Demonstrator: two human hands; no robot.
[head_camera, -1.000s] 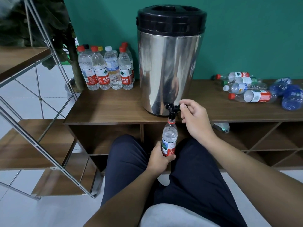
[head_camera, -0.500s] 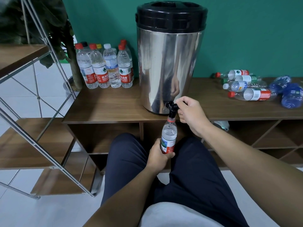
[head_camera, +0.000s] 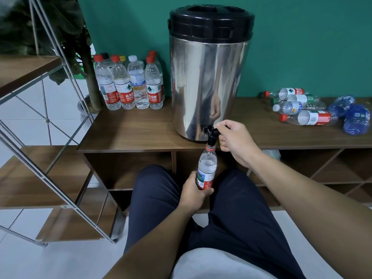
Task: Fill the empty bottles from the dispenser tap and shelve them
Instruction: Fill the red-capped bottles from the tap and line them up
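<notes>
A steel dispenser (head_camera: 207, 81) with a black lid stands on the wooden cabinet top (head_camera: 130, 133). Its black tap (head_camera: 211, 134) juts over the front edge. My left hand (head_camera: 196, 193) grips the lower part of a clear bottle (head_camera: 207, 168) with a red label, held upright with its open neck right under the spout. The water level sits near the bottle's shoulder. My right hand (head_camera: 235, 139) is closed around the tap lever. Several upright capped bottles (head_camera: 128, 85) stand at the back left of the top. Several empty bottles (head_camera: 306, 115) lie on their sides at the right.
A metal-framed rack with wooden shelves (head_camera: 34, 178) stands to the left, beside a potted plant (head_camera: 66, 37). Open cubbies (head_camera: 330, 170) run under the cabinet top, one holding a crumpled bottle (head_camera: 272, 154). My knees in dark trousers are just below the tap. The wall behind is green.
My right hand has closed tighter around the tap lever. The bottle stays under the spout in my left hand, and its water level looks a little higher.
</notes>
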